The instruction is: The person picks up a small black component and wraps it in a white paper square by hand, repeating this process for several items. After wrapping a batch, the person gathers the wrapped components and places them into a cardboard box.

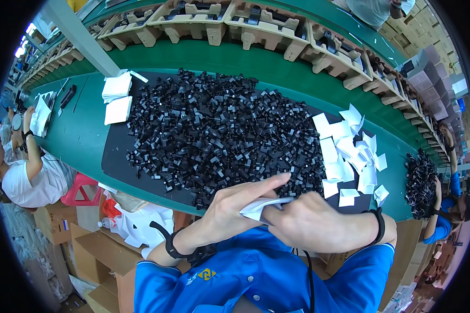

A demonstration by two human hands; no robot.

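The person in the blue shirt holds a small folded piece of white paper (258,207) between both hands, just over the near edge of the pile of small black parts (219,130). The left hand (228,208) has one finger stretched out, pointing across toward the right, while its others close around the paper. The right hand (310,223) is curled, its fingers bent in and gripping the paper's other side; I can't see those fingertips clearly. The pile covers most of a dark mat (117,156) on the green table (81,138). To its left sit two stacks of white sheets (117,87); to its right, loose folded papers (343,171) overlap untidily.
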